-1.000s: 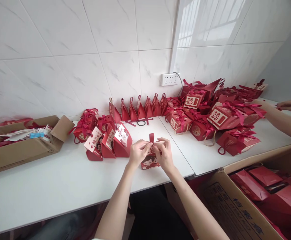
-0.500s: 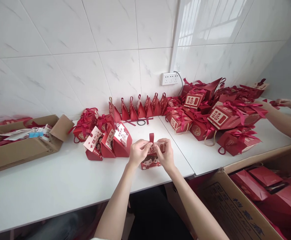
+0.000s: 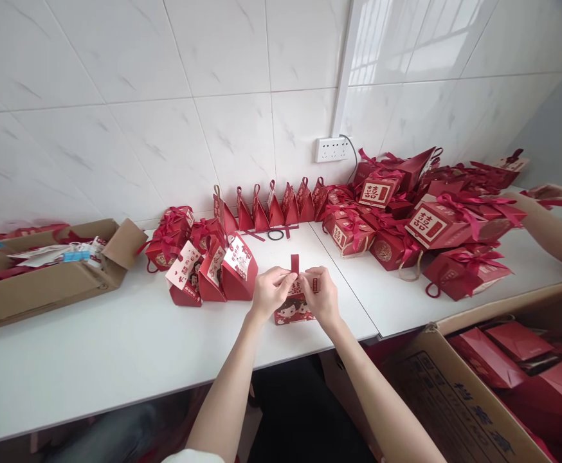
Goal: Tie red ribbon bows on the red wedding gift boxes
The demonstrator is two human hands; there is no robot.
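White table [image 3: 117,360] against a tiled wall. Small red box [image 3: 293,310] with a cartoon couple print stands upright near the front edge, about centre. Person's left hand [image 3: 269,292] pinches the base of the red ribbon loop [image 3: 294,262] that sticks up from the box top. The right hand [image 3: 322,296] pinches the top flap from the other side, and the fingertips of both nearly meet.

Relative to the red box:
- three triangular boxes [image 3: 213,273] just left, touching each other
- row of red pouches [image 3: 271,209] behind, along the wall, with a black ring [image 3: 276,235] lying between
- pile of ribboned gift boxes [image 3: 406,218] behind and right
- open cardboard tray [image 3: 44,283] far left
- brown carton [image 3: 454,399] of flat red blanks lower right, off the table
- another person's hand [image 3: 553,193] far right past the pile, on something red; can't tell what
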